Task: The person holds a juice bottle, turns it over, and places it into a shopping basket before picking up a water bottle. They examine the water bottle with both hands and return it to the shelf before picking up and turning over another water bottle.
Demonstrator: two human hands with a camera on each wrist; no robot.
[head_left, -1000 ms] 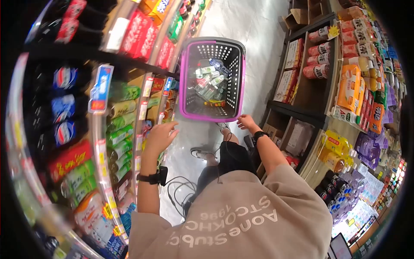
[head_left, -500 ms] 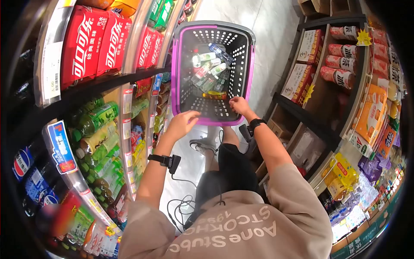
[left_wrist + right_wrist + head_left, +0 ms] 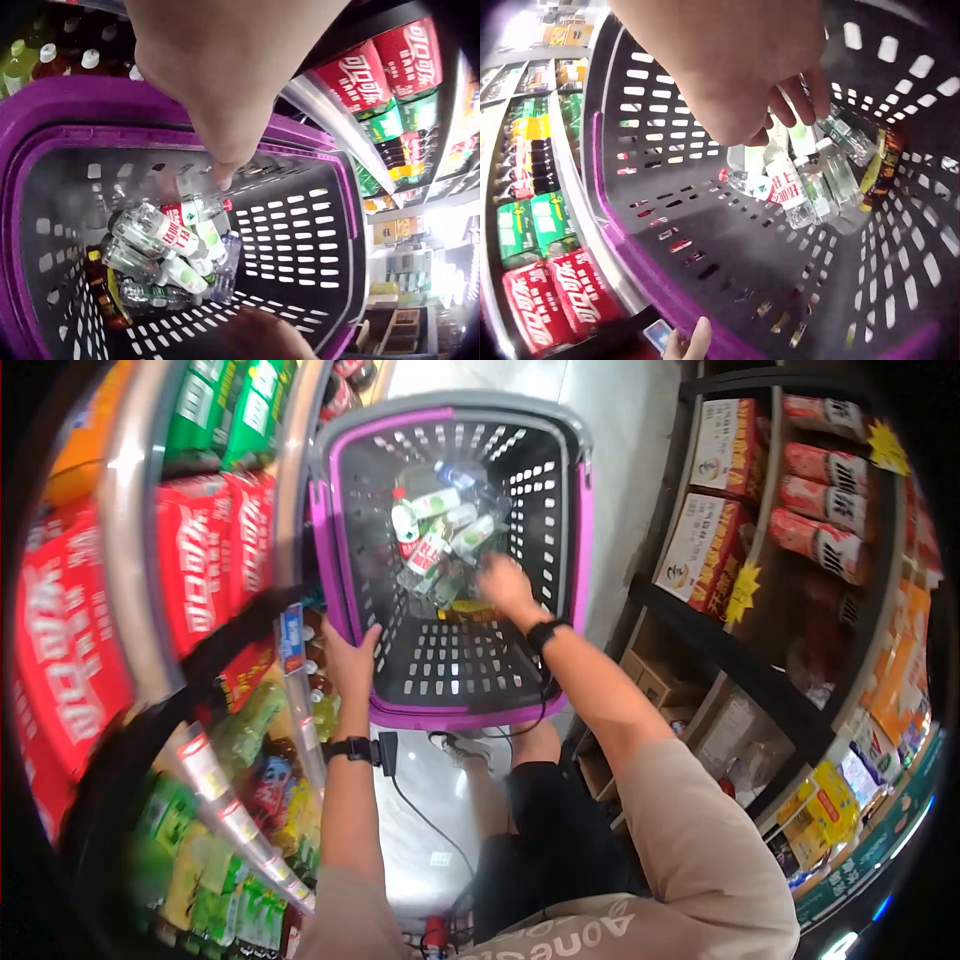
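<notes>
Purple-rimmed basket (image 3: 430, 655) apparently points its long axis forward.

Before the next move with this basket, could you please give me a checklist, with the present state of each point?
1. Basket open at the top: ok.
2. Left hand at the basket's rim: ok; how firmly it grips, cannot tell.
3. Right hand inside the basket, near the bottles: ok.
4. Right hand's fingers holding a bottle: cannot tell.
5. Bottles standing in order: not ok, they lie in a jumbled pile.
6. Dark bottle with yellow label inside the basket: ok.
</notes>
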